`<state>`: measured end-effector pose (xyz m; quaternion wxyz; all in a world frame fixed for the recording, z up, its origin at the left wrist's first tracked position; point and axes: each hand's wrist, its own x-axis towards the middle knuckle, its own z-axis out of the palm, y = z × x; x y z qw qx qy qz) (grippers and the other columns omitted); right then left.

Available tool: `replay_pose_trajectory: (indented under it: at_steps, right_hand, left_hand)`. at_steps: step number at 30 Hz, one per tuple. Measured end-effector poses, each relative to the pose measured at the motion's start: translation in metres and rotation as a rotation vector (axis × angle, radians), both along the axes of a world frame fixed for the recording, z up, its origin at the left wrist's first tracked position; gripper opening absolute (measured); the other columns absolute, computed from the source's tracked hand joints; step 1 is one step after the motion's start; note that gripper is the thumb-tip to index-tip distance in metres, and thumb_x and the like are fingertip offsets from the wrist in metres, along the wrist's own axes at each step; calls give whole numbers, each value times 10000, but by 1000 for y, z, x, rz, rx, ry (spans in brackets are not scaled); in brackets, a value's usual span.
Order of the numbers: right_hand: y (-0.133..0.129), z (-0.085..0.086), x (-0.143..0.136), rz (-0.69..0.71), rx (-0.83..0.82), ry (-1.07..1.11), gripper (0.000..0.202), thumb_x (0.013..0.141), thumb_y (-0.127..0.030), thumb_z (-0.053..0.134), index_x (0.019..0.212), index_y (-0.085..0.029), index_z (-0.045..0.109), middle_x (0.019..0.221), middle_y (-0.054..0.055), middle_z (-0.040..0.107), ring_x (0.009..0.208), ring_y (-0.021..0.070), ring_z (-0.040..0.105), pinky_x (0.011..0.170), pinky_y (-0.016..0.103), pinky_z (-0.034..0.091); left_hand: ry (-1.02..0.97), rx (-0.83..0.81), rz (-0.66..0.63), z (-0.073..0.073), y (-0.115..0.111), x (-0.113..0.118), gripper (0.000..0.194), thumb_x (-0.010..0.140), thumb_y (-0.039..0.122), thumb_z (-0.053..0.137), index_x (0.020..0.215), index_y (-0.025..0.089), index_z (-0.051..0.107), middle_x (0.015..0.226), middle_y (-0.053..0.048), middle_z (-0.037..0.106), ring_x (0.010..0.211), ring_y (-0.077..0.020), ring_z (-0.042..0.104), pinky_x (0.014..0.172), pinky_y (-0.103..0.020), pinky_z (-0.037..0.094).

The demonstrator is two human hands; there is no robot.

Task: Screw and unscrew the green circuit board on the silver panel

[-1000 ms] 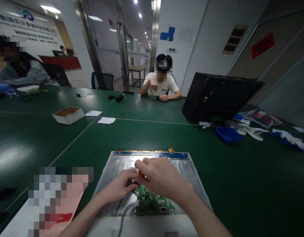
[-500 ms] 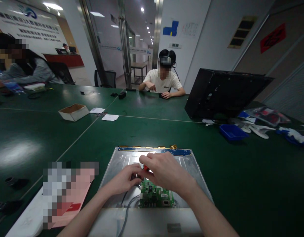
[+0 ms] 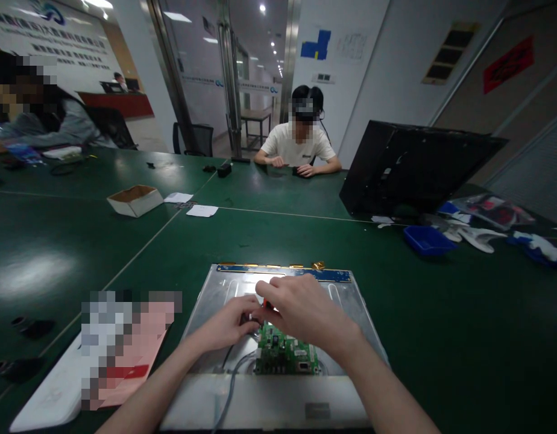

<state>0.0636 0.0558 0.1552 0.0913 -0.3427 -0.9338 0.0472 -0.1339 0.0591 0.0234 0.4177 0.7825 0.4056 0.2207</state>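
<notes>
A metal display panel lies flat in front of me, with a green circuit board on its middle. My right hand is closed above the board's upper edge, around what looks like a red-handled screwdriver; only a bit of red shows between the fingers, and its tip is hidden. My left hand is pinched at the board's upper left corner, its fingertips against the right hand's. What it grips there, if anything, is hidden. A grey cable runs from the board's left side toward me.
A blurred white object and a pink sheet lie left of the panel. Further off are a white open box, papers, a blue tray and a large black casing. A person sits across the table.
The view has tilted down slightly. Both hands stay at the same spot over the board, with only a slight shift of the fingers.
</notes>
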Motion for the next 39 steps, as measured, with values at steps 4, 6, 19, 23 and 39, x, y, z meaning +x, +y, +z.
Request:
replay_pose_trajectory:
  at_steps: [4,6,19,23,39]
  right_hand:
    - [0,2,4,45,-47,46,132,861,-285,551,936,-184,510,882,26,636,711,149,546,525,296,230]
    - [0,3,6,71,-66,53,153,816,-224,557,949,-173,499,918,36,631,707,147,542,517,291,241]
    - [-2,2,3,68,-56,79,130,820,-218,536,940,-177,504,896,33,627,700,140,517,535,287,245]
    - [0,-2,2,36,-13,45,117,882,-232,489,990,-188,507,881,24,637,665,138,517,518,293,212]
    - [-5,0,-2,16,21,-11,118,928,-295,474,980,-200,521,815,20,656,637,138,522,522,300,208]
  left_hand:
    - [14,16,-11,3,0,0,102,774,84,572,780,157,642,795,-7,612,736,-160,546,665,-253,414]
    - [12,0,-11,3,-1,0,104,770,80,581,788,159,646,797,-2,607,723,-151,546,651,-242,414]
    - [-20,12,-14,-4,-1,-1,94,779,98,572,809,160,635,847,-20,627,740,-159,559,652,-255,431]
    - [-26,10,-6,-4,-1,-1,113,791,104,568,842,164,649,831,-18,626,734,-159,565,660,-261,438]
    - [6,69,-1,0,-3,1,100,785,102,559,806,155,641,802,-18,604,726,-161,557,663,-268,440]
